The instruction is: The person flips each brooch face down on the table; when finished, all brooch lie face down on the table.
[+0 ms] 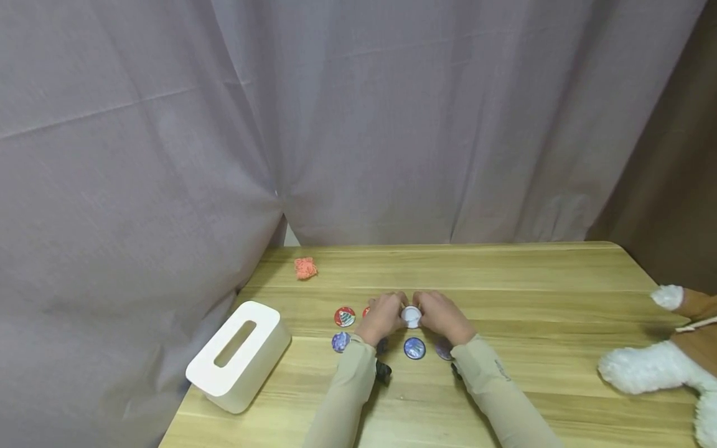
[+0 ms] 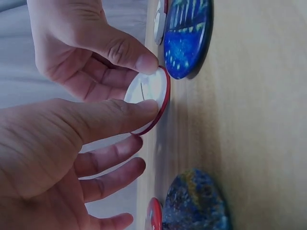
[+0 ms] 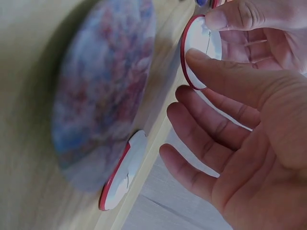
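Both hands pinch one round badge, white face showing and red at its rim (image 1: 411, 317) (image 2: 148, 88) (image 3: 204, 43). My left hand (image 1: 383, 318) (image 2: 62, 148) holds one side between thumb and fingers, its other fingers spread. On the opposite side my right hand (image 1: 445, 316) (image 3: 254, 115) grips it with thumb and fingers. Just in front lies a blue badge (image 1: 414, 348) (image 2: 187, 38). A purplish badge (image 1: 444, 349) (image 3: 105, 96) is partly under the right forearm in the head view. Beside it, in the right wrist view, is another white badge with a red rim (image 3: 125, 172).
Left of the hands lie a red badge with a tree (image 1: 344, 317), a partly covered red one (image 1: 366, 311), a violet-blue one (image 1: 340, 341) and a dark one (image 1: 382, 346). A white tissue box (image 1: 254, 361), an orange bundle (image 1: 305, 268) and a plush toy (image 1: 644, 369) are farther out.
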The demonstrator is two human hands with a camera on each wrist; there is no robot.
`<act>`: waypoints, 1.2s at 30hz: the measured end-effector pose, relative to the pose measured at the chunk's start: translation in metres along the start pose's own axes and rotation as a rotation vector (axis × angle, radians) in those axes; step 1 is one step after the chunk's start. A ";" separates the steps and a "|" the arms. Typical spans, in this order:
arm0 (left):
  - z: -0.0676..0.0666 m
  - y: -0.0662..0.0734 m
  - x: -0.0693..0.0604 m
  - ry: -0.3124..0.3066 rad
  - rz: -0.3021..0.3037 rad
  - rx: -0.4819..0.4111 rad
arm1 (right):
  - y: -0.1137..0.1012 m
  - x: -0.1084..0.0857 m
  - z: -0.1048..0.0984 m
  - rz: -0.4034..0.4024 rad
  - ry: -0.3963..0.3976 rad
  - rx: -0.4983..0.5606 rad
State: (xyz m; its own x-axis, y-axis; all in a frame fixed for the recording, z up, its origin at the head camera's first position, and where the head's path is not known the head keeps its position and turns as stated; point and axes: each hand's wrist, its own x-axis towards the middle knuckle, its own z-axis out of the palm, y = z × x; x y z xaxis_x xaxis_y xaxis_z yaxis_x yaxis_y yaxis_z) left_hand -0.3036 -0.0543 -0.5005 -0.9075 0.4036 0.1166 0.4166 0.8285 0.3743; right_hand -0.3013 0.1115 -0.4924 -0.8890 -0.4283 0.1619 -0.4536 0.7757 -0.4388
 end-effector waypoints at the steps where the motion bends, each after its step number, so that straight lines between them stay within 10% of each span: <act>1: 0.000 0.000 0.000 0.000 -0.002 0.000 | 0.000 0.000 0.000 -0.001 0.006 -0.007; 15: -0.004 0.002 0.001 -0.038 -0.009 0.119 | -0.006 0.003 -0.002 0.012 -0.018 -0.073; 36: -0.007 0.001 -0.001 -0.104 -0.050 0.045 | -0.004 0.003 -0.007 0.017 -0.077 -0.111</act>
State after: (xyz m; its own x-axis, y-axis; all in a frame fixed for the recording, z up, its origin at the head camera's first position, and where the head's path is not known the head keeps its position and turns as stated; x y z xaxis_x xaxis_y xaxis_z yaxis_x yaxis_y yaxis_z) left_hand -0.3021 -0.0566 -0.4940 -0.9175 0.3977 0.0020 0.3754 0.8643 0.3349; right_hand -0.3021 0.1098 -0.4843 -0.8911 -0.4457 0.0854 -0.4466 0.8278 -0.3396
